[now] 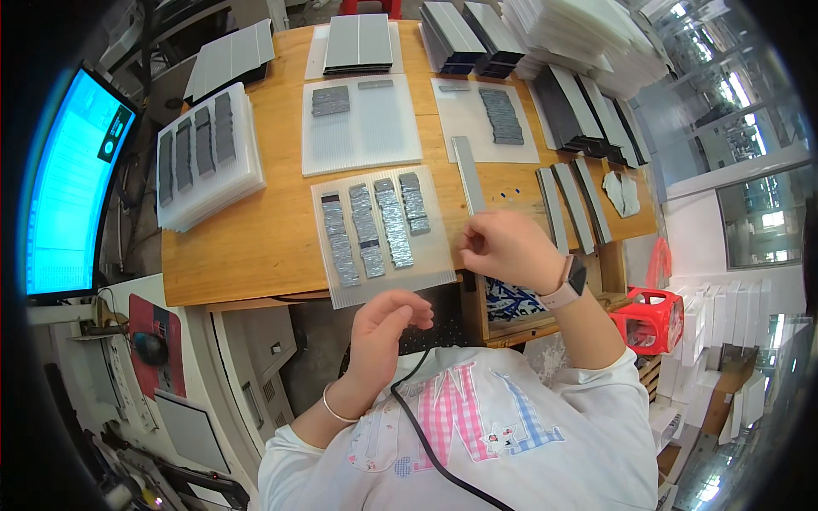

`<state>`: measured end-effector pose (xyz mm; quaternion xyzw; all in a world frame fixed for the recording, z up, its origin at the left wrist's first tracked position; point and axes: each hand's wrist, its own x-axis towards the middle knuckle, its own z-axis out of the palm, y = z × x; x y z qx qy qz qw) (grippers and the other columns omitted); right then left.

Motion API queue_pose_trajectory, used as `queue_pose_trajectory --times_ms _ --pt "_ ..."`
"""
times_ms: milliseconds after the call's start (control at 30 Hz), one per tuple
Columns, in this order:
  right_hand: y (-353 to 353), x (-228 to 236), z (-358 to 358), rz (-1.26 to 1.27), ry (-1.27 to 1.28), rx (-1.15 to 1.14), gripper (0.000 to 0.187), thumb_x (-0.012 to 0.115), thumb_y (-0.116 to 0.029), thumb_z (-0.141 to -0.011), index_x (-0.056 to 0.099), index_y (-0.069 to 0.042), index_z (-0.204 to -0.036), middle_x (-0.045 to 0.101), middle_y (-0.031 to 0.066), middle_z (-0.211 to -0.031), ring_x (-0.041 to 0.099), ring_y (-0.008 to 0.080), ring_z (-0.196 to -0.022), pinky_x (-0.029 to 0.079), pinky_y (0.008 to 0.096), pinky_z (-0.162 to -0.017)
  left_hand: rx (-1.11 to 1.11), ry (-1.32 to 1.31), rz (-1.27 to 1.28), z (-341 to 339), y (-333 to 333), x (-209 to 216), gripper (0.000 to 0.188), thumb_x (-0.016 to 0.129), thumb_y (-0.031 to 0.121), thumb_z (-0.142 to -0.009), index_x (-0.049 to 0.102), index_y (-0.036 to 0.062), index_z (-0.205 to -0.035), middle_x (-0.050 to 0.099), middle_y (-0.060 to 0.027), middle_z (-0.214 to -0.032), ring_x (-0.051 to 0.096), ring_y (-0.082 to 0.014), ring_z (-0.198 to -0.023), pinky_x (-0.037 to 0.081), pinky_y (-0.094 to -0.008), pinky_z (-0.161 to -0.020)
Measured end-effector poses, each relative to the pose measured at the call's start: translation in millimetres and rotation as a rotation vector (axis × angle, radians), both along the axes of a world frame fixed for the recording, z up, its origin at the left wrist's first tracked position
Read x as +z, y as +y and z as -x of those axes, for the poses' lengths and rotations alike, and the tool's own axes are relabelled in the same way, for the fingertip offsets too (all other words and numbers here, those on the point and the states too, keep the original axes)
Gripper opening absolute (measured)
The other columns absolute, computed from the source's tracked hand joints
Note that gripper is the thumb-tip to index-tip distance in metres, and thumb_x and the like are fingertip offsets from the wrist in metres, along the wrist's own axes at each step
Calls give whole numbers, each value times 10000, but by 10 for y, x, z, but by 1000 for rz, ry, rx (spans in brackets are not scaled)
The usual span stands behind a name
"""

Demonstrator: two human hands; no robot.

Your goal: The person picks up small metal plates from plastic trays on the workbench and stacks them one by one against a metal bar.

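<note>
Monitor at left; red stool right.

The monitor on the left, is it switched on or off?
On: the monitor glows bright blue with rows of lines showing on its screen.

My left hand is raised in front of my chest, fingers loosely curled inward and empty, with a thin bangle on the wrist. My right hand sits higher and further forward, fingers bunched toward the thumb in a pinch; I cannot tell what it grips. A watch is strapped to that wrist, forearm bent inward.
</note>
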<state>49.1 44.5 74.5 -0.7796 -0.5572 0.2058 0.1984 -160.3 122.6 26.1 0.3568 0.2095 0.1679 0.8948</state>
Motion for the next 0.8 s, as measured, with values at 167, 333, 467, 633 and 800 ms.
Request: queue_pose_trajectory --times_ms 167,333,467,633,800 --pt "275 -64 151 -136 -147 105 58 612 -111 -660 581 -70 -687 574 71 -647 579 242 -598 465 326 -544 7 -11 -4 27 -6 -10 162 434 26 -844 569 -30 -915 596 -91 -864 572 -166 -808 466 -294 -739" --pt "381 -145 170 -164 -246 147 78 611 -117 -653 583 -80 -716 574 75 -649 578 254 -604 464 330 -546 51 -5 1 86 28 -9 166 429 25 -845 570 -34 -910 596 -92 -863 571 -165 -804 467 -293 -738" --pt "381 -144 142 -224 -255 120 90 627 -125 -675 569 -79 -724 571 67 -668 573 247 -622 461 329 -554 45 -11 -5 89 37 -14 168 428 25 -845 571 -36 -910 597 -96 -859 571 -163 -802 469 -291 -736" --pt "231 -143 46 -276 -211 -324 144 638 -176 -706 577 -55 -752 582 96 -738 570 271 -724 461 367 -635 37 -5 16 78 48 -34 172 424 24 -848 570 -41 -910 599 -102 -851 572 -164 -793 470 -289 -733" --pt "247 -282 -80 -234 -427 -524 375 664 -187 -696 506 25 -961 592 179 -851 567 330 -807 466 391 -714 -24 -33 6 11 -5 -9 170 422 28 -852 567 -41 -909 595 -100 -851 570 -167 -790 466 -293 -738"
